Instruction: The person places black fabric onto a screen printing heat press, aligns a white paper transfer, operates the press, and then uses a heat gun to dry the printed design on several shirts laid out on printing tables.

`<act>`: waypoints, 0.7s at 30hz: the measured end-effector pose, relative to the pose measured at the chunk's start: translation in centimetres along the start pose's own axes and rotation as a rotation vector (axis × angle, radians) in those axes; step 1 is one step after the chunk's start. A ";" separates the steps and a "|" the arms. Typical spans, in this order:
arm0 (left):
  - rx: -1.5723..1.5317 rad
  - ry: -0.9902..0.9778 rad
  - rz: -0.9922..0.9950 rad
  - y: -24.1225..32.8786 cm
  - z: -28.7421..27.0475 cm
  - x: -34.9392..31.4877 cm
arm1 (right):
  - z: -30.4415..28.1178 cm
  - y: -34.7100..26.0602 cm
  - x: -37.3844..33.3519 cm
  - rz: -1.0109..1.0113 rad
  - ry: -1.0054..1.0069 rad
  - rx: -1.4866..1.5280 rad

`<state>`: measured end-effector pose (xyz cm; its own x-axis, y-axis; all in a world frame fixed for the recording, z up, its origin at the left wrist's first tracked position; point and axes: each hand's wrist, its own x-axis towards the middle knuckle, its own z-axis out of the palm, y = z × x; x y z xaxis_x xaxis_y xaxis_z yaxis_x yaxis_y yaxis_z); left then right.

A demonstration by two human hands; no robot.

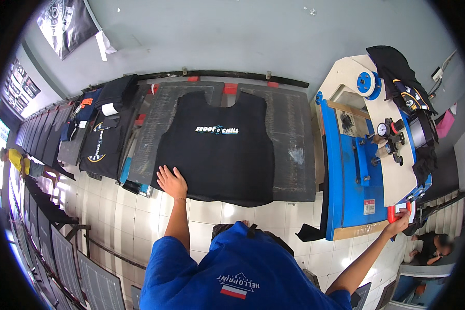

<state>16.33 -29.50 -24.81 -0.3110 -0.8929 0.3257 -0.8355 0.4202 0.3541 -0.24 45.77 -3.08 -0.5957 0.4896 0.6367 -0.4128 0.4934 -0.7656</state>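
A black sleeveless garment piece (219, 155) with a small white and light-blue print on its chest lies spread over dark grey flat boards (294, 155) in front of me. My left hand (171, 182) rests on its lower left part, palm down with the fingers spread. Out to the right, my right hand (398, 224) is closed at the near corner of a blue and cream machine (341, 181). It grips a red-framed object with a pale middle (399, 211), whose exact kind I cannot make out.
Left along the bench are a printed black garment (101, 147) and folded dark clothes (116, 93). Pressure gauges (382, 130) and dark cloth (395, 67) are on the machine. One person (20, 161) is at the far left, another (433, 247) at the lower right. Grey boards (101, 281) line the lower left.
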 end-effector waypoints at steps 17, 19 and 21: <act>-0.050 0.011 0.004 0.1 -0.1 -0.1 | -0.3 0.3 0.1 0.008 -0.006 -0.005; -0.041 0.009 0.003 0.0 -0.1 -0.1 | -0.2 0.2 0.0 0.025 -0.010 -0.008; -0.034 0.007 0.000 -0.1 -0.1 -0.1 | -0.3 0.2 0.0 0.052 -0.009 -0.012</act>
<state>16.47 -29.43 -24.77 -0.3082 -0.8917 0.3315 -0.8196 0.4258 0.3835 -0.13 46.09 -3.16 -0.6224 0.5079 0.5955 -0.3731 0.4763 -0.7962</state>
